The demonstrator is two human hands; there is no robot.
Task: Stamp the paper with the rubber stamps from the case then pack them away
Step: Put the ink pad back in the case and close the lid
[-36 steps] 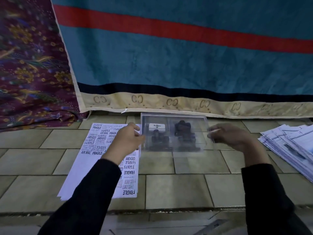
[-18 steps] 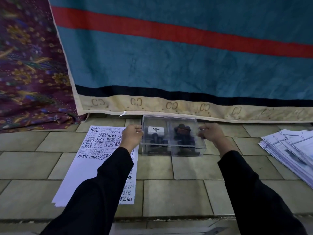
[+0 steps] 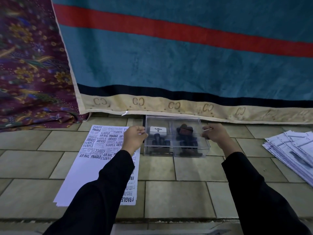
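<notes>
A clear plastic case (image 3: 176, 150) stands on the tiled floor at the foot of a hanging teal cloth. Its transparent lid is on top. Inside lie dark rubber stamps (image 3: 184, 132) and a white Artline ink pad (image 3: 158, 130). My left hand (image 3: 134, 139) grips the case's left end and my right hand (image 3: 214, 134) grips its right end. A white sheet of paper (image 3: 94, 160), covered with black stamp prints such as FRAGILE, SAMPLE and AIR MAIL, lies left of the case, partly under my left sleeve.
A fanned stack of printed papers (image 3: 294, 150) lies on the tiles at the right. The teal cloth with a red stripe (image 3: 186, 56) hangs right behind the case. A purple patterned cloth (image 3: 30, 65) fills the far left.
The case, held tilted above the tiles a second ago, has moved away from me and down onto the floor against the cloth. Both hands stay on its ends.
</notes>
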